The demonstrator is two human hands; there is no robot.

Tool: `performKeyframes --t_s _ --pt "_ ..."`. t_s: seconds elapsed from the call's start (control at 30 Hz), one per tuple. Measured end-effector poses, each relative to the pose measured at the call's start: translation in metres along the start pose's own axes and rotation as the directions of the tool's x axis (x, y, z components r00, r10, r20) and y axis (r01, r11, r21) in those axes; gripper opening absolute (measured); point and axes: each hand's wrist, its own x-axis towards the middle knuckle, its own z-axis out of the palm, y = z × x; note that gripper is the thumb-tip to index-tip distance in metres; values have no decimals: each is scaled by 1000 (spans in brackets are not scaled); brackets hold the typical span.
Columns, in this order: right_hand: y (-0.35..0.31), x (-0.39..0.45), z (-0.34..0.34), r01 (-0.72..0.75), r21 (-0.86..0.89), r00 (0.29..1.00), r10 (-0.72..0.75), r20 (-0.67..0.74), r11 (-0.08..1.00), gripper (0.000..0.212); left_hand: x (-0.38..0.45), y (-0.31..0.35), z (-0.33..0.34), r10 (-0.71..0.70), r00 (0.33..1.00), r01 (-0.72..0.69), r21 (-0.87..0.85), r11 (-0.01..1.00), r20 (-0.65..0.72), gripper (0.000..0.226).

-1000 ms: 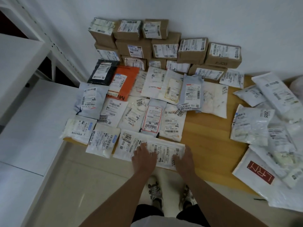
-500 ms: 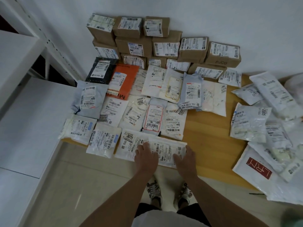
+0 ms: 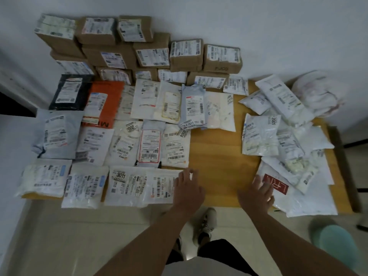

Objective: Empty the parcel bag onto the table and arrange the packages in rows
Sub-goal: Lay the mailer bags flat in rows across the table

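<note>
Nearest the table edge, the left hand (image 3: 188,189) lies with loose, spread fingers at the right end of the front-row mailer (image 3: 161,185), gripping nothing; whether it touches the mailer's edge cannot be told. The right hand (image 3: 256,193) reaches with fingers extended and open toward the large white mailer with the red logo (image 3: 275,184), fingertips on or just over its near corner, with nothing held.

The front row holds four white pouches side by side, one marked 3011 (image 3: 124,184). Behind it runs a second row, from a grey mailer (image 3: 56,134) to white pouches, and a third, with a black mailer (image 3: 68,92) and an orange mailer (image 3: 103,104). Farthest back, brown cardboard boxes (image 3: 113,54) are stacked against the wall.

By my reading the job is well over half done: the left half of the wooden table (image 3: 217,156) is laid out in rows. What remains is the unsorted heap of white pouches (image 3: 286,136) on the right (overlapping, in no order), and a crumpled white bag (image 3: 316,94) beyond it, probably the parcel bag; whether it is fully empty cannot be told. Bare table between rows and heap leaves room to extend each row.
</note>
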Motion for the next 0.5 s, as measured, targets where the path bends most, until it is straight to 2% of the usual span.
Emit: performKeyframes --t_s 0.07,0.1,0.17,0.23,0.3,0.33,0.4,0.43,0.47,0.5 --pt "21 13 -1 -68 -23 989 71 126 997 78 3 11 5 22 998 -21 -12 1000 65 48" --pt "24 14 0 -41 -42 988 47 149 998 74 5 17 9 33 996 -31 -21 999 79 46" --pt "21 5 9 132 -101 987 -121 106 986 62 6 23 13 53 994 -50 -25 998 101 41" --pt "23 -4 17 292 -95 947 -274 170 952 56 12 36 23 90 985 -90 -7 996 145 35" --pt "20 -14 18 414 -5 884 -401 243 910 57 17 41 30 98 975 -98 -10 995 198 32" --pt "21 -12 14 490 44 846 -487 215 871 53 21 50 36 108 970 -110 -3 994 220 32" --pt "27 -2 3 667 129 727 -678 103 734 43 28 67 47 119 963 -129 23 991 244 36" --pt "32 5 -1 708 153 687 -723 78 689 42 31 76 53 109 961 -121 33 992 253 39" --pt "35 10 -6 700 162 696 -715 62 695 44 34 82 57 90 960 -107 48 993 266 43" --pt "41 18 -9 660 143 735 -674 79 737 49 35 88 62 69 957 -94 78 992 283 47"
